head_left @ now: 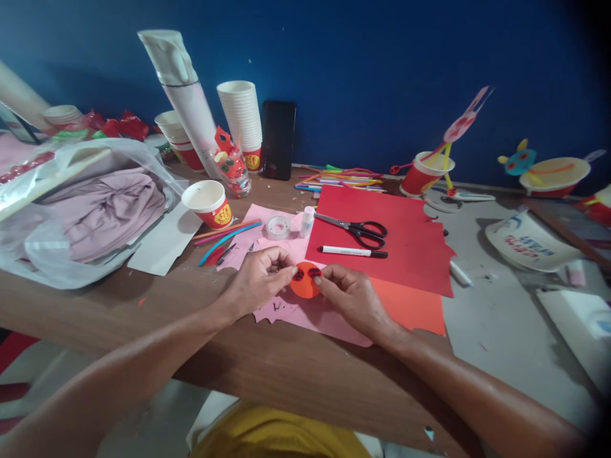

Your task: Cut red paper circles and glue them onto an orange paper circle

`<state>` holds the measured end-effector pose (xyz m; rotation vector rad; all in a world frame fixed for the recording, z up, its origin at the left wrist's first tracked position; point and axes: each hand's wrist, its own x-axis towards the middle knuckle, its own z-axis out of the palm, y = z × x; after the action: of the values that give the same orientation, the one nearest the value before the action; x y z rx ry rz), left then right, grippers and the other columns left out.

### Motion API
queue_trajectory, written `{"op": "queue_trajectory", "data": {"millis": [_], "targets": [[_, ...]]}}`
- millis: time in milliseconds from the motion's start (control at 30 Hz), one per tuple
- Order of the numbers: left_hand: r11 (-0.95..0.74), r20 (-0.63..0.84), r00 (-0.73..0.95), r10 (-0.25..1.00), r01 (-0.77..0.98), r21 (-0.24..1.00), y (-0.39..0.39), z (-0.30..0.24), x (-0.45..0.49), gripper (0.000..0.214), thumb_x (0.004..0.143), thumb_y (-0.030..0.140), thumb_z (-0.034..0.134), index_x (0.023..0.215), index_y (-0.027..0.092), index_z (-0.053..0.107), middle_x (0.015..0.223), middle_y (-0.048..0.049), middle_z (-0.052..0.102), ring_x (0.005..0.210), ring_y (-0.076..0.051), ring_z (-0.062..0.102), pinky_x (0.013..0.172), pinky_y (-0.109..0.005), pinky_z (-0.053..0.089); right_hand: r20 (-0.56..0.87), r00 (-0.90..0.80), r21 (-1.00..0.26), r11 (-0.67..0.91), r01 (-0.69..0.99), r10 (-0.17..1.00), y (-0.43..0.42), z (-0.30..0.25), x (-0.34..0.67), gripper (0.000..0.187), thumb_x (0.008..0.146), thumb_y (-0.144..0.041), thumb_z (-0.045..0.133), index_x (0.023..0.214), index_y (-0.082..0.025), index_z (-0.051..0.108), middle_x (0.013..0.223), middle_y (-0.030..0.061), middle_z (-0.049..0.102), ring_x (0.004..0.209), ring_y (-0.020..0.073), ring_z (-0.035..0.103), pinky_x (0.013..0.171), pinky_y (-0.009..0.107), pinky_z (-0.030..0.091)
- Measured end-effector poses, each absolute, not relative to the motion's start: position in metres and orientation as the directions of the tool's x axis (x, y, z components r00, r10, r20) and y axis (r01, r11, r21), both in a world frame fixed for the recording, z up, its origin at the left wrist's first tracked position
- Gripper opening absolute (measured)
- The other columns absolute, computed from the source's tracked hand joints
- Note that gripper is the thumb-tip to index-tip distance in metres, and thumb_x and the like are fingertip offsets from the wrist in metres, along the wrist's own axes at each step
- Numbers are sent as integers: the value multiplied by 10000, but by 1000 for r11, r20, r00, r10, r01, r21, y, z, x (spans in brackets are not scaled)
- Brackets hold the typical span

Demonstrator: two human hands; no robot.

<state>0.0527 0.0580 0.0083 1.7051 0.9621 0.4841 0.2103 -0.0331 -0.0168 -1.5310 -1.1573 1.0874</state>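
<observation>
Between my two hands is an orange paper circle (306, 287) bearing two dark red eye-like spots with black marks. My left hand (262, 280) pinches its left edge between thumb and fingers. The right edge is gripped the same way by my right hand (351, 296). Beneath the hands lies pink paper (329, 324) with jagged edges. Just behind are a white marker (351, 252), black-handled scissors (358, 228) on red paper (401, 254), a glue stick (307, 222) and a roll of clear tape (277, 228).
A paper cup (207, 202) and pipe cleaners (229, 242) lie left of the pink paper. Further back stand a white thermos (188, 105), stacked cups (240, 114) and a phone (279, 140). A plastic bag (95, 216) sits far left; a decorated cup (424, 173) stands back right.
</observation>
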Motion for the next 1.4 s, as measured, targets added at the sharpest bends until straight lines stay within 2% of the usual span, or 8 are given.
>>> {"op": "queue_trajectory", "data": {"millis": [167, 333, 633, 867, 967, 1067, 1233, 1400], "targets": [[-175, -72, 591, 803, 350, 920, 58, 7, 53, 68, 740, 214, 564, 741, 145, 558, 661, 17, 590, 554, -78, 547, 488, -161, 434, -128, 176, -974, -157, 165, 976, -33, -16, 209, 242, 807, -359, 532, 660, -168, 523, 561, -39, 480, 495, 80, 387, 455, 192, 299], [-177, -34, 595, 803, 293, 940, 57, 5, 53, 154, 739, 188, 563, 887, 151, 543, 765, -2, 610, 676, -96, 578, 607, -186, 461, -143, 181, -974, -171, 146, 973, -32, -15, 208, 242, 800, -363, 537, 655, -170, 529, 540, -44, 481, 474, 77, 378, 440, 194, 288], [-228, 4, 628, 778, 276, 934, 54, 6, 51, 198, 762, 189, 541, 957, 165, 521, 777, 5, 590, 678, -98, 574, 606, -191, 468, -181, 147, -983, -185, 10, 972, -30, -10, 210, 193, 786, -352, 566, 814, -168, 617, 638, -27, 582, 539, 98, 499, 508, 207, 371], [-267, 2, 685, 729, 282, 921, 46, 12, 53, 197, 768, 181, 522, 964, 168, 535, 786, -1, 600, 698, -104, 586, 610, -180, 472, -198, 85, -979, -201, 34, 977, -29, -12, 209, 157, 766, -313, 588, 760, -159, 614, 686, 4, 629, 617, 122, 554, 572, 229, 417], [-210, -30, 688, 725, 262, 942, 47, 14, 54, 207, 774, 214, 533, 974, 167, 546, 835, -17, 620, 749, -117, 597, 642, -187, 473, -198, 111, -976, -206, 66, 974, -29, -13, 209, 149, 764, -305, 583, 740, -159, 602, 646, -6, 607, 583, 114, 533, 548, 224, 405], [-63, -102, 684, 722, 213, 975, 51, 15, 54, 234, 811, 299, 507, 992, 157, 553, 823, -23, 630, 687, -112, 590, 616, -201, 470, -185, 144, -976, -199, 88, 972, -29, -12, 209, 155, 763, -309, 580, 728, -160, 600, 637, -12, 598, 567, 109, 521, 525, 213, 390], [122, -241, 681, 692, 218, 968, 56, 12, 52, 259, 842, 342, 457, 863, 128, 602, 657, -10, 592, 550, -102, 549, 508, -210, 448, -174, 175, -978, -191, 85, 969, -30, -11, 209, 117, 756, -273, 580, 726, -163, 609, 661, -18, 609, 588, 106, 527, 545, 205, 391], [166, -304, 677, 670, 262, 951, 54, 12, 52, 260, 820, 338, 464, 753, 127, 599, 534, 8, 545, 488, -104, 516, 469, -218, 435, -154, 205, -979, -178, 102, 967, -30, -13, 210, 140, 751, -295, 578, 696, -167, 590, 620, -32, 578, 560, 102, 496, 522, 204, 369]]}}
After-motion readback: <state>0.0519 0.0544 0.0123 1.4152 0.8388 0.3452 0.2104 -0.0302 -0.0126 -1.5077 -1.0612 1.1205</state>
